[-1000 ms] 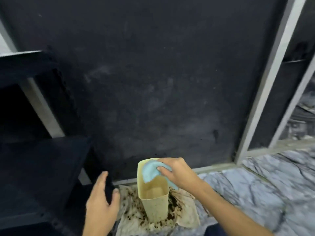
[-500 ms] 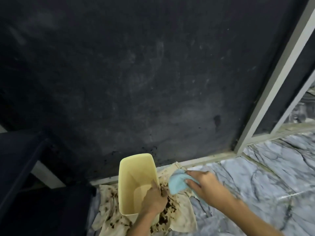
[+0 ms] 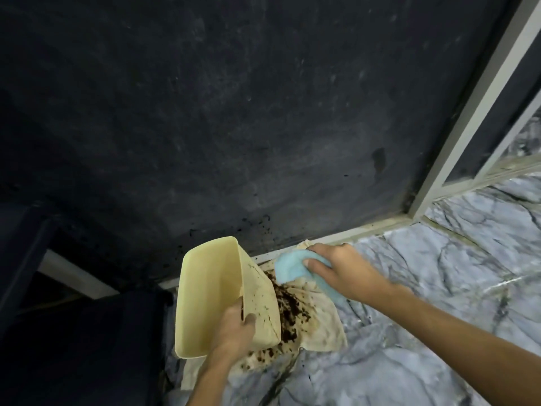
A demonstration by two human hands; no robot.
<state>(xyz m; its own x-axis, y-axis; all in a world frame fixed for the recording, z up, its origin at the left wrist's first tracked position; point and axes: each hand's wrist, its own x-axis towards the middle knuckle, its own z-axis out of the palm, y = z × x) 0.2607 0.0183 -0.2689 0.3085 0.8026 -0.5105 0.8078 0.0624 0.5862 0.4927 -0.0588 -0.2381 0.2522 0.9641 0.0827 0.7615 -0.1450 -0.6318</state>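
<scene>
A pale yellow plastic bin [image 3: 205, 291] is tilted with its open mouth facing me. My left hand [image 3: 234, 332] grips its right wall near the rim, thumb outside. The bin's outer right side carries dark specks. My right hand [image 3: 342, 271] holds a light blue cloth [image 3: 292, 265] just right of the bin, above a cream cloth [image 3: 319, 323] spread on the floor. Dark brown dirt [image 3: 288, 306] lies on that cream cloth beside the bin.
A dark dusty wall [image 3: 234, 127] rises right behind the bin, with specks near its base. A pale frame [image 3: 468, 112] runs up on the right. Grey marble floor [image 3: 439, 288] spreads to the right. Dark furniture [image 3: 73, 332] stands on the left.
My left hand took hold of the bin, lifted and tilted it toward me. My right hand drew the blue cloth out of the bin and moved it right, over the cream cloth.
</scene>
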